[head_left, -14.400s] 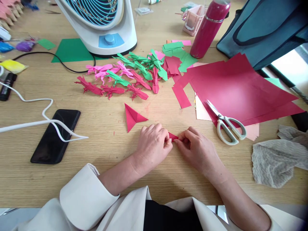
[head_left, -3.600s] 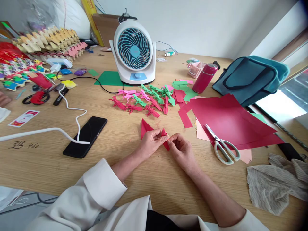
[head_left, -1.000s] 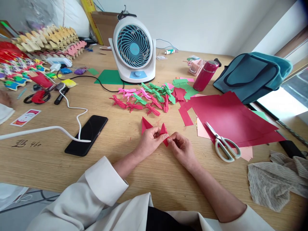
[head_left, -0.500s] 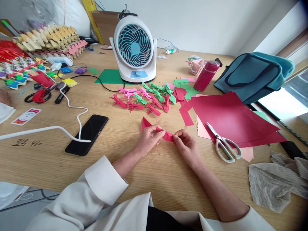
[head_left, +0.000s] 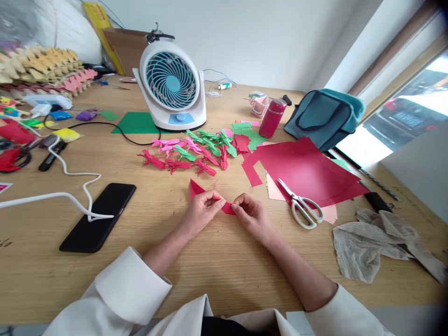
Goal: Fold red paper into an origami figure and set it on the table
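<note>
- Good folding here likely means steadying one end of the red paper [head_left: 228, 208] while the other thumb presses each crease sharp; hard pulling might tear it.
- The left hand [head_left: 203, 210] pinches its left end between thumb and fingers; the right hand [head_left: 254, 215] pinches its right end.
- The paper is small, narrow and folded, its ends hidden by fingertips.
- It sits well in from the front edge of the worktop [head_left: 217, 275], roughly midway between the side edges; whether it touches the surface, I cannot tell.
</note>
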The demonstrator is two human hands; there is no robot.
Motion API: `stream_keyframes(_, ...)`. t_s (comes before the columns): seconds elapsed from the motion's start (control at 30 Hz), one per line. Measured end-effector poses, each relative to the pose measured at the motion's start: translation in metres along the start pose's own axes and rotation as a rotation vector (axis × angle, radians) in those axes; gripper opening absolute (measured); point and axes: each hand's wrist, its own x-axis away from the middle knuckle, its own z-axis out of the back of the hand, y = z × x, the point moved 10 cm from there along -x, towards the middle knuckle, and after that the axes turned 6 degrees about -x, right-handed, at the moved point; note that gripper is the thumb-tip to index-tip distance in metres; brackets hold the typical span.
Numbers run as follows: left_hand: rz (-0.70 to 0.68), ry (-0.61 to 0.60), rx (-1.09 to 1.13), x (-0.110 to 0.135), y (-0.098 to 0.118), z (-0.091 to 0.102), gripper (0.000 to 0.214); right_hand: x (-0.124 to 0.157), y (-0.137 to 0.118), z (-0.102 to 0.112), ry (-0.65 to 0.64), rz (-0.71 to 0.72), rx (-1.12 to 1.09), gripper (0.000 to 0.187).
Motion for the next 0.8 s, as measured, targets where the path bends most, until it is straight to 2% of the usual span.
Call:
stream_keyframes(0.2,0.043,-0.127,-0.108,-0.004,-0.008,-0.004,0.029,-0.003,0.010,0.008,0.048,-0.064,0.003,0.033)
stream_keyframes(0.27,0.046,-0.133,-0.126,-0.006,-0.012,-0.003,0.030,-0.002,0.008,0.010,0.046,-0.049,0.042,0.032)
stream_keyframes(0.33,0.050,-0.128,-0.130,-0.007,-0.017,-0.003,0.031,0.003,-0.006,0.016,0.081,0.040,0.123,0.025)
stream_keyframes(0.4,0.040,-0.110,-0.113,-0.009,-0.018,-0.001,0.031,0.011,-0.030,0.020,0.115,0.200,0.296,0.018)
stream_keyframes(0.5,0.041,-0.111,-0.080,-0.009,-0.020,-0.003,0.032,0.027,-0.060,0.005,0.043,0.434,0.657,0.028)
stream_keyframes(0.57,0.056,-0.119,-0.084,-0.008,-0.021,-0.005,0.032,0.035,-0.065,-0.008,-0.017,0.523,0.878,0.029)
stream_keyframes(0.63,0.071,-0.138,-0.107,-0.006,-0.020,-0.008,0.033,0.040,-0.064,-0.019,-0.059,0.590,1.042,0.020)
stream_keyframes(0.8,0.081,-0.176,-0.142,-0.001,-0.014,-0.013,0.031,0.048,-0.065,-0.033,-0.090,0.711,1.207,0.012)
